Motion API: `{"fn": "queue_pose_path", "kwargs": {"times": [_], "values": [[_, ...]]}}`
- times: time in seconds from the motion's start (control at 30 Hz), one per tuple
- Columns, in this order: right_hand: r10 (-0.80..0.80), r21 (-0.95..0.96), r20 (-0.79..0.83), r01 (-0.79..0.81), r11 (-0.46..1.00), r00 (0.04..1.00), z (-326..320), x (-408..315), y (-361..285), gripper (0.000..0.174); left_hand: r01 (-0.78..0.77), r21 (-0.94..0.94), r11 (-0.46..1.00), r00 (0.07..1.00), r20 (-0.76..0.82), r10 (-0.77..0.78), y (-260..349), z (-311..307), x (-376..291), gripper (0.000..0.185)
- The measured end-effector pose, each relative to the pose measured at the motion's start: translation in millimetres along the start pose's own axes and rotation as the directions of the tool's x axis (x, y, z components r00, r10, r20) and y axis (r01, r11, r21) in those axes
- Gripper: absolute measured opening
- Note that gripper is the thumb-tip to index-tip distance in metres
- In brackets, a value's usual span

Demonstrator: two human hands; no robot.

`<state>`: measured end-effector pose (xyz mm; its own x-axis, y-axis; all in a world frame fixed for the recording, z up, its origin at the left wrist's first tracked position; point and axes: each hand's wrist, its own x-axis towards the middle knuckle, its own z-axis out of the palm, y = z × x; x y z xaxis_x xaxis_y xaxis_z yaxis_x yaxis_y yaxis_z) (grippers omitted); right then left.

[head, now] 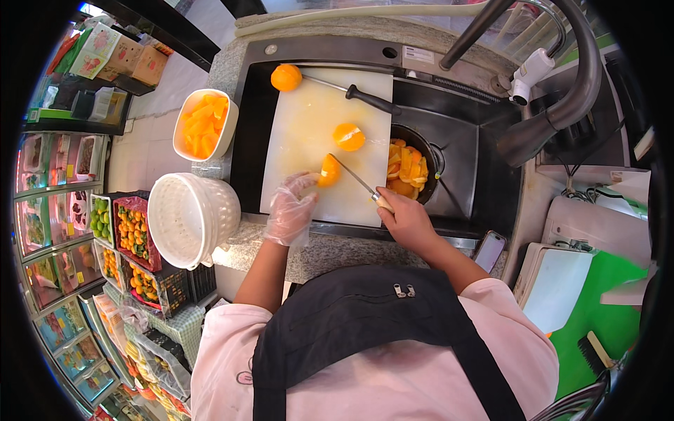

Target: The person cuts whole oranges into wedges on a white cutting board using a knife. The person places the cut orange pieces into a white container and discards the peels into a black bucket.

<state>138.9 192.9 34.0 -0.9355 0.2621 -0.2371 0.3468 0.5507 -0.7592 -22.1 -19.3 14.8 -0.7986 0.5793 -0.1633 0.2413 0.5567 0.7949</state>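
Note:
My left hand (292,208), in a clear plastic glove, has its fingertips on the lower left edge of a peeled orange piece (329,171) above the white cutting board (300,126). In my bare right hand (408,218) is a small knife (363,184) with a pale wooden handle, its blade tip by the top of that piece. Another peeled orange portion (348,137), its pale core facing up, lies farther up the board. A whole peeled orange (286,78) sits at the far left corner, touching the tip of a long black-handled knife (363,97).
The board spans a dark sink (447,158); a pot (433,176) of orange peel stands in the basin. Left are a white bowl (229,131) of cut orange and a white plastic basket (181,221). A faucet (579,105) arches over the right. A phone (489,251) lies near my right forearm.

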Motion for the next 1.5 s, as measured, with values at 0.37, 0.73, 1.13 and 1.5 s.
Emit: {"fn": "queue_pose_path", "kwargs": {"times": [0.37, 0.73, 1.13, 1.5], "values": [[0.056, -0.046, 0.032, -0.055, 0.997, 0.998, -7.5, -22.5, 17.0, 0.043, -0.056, 0.293, 0.954, 0.997, -0.026, 0.066, 37.0, 51.4, 32.2, 0.074], [-0.027, 0.045, -0.125, 0.033, 0.998, 0.992, -3.9, -19.2, 17.9, 0.044, -0.264, 0.490, 0.831, 0.955, 0.012, 0.297, 29.1, 48.1, 24.6, 0.077], [-0.181, 0.019, -0.154, 0.186, 0.982, 0.971, 14.3, -12.5, 29.1, 0.043, 0.076, 0.258, 0.963, 0.990, -0.136, -0.041, 31.6, 54.4, 20.2, 0.068], [-0.170, -0.007, -0.145, 0.171, 0.985, 0.975, 27.1, -17.4, 27.9, 0.045, 0.050, 0.268, 0.962, 0.982, -0.191, 0.002, 24.3, 56.9, 24.2, 0.054]]}}
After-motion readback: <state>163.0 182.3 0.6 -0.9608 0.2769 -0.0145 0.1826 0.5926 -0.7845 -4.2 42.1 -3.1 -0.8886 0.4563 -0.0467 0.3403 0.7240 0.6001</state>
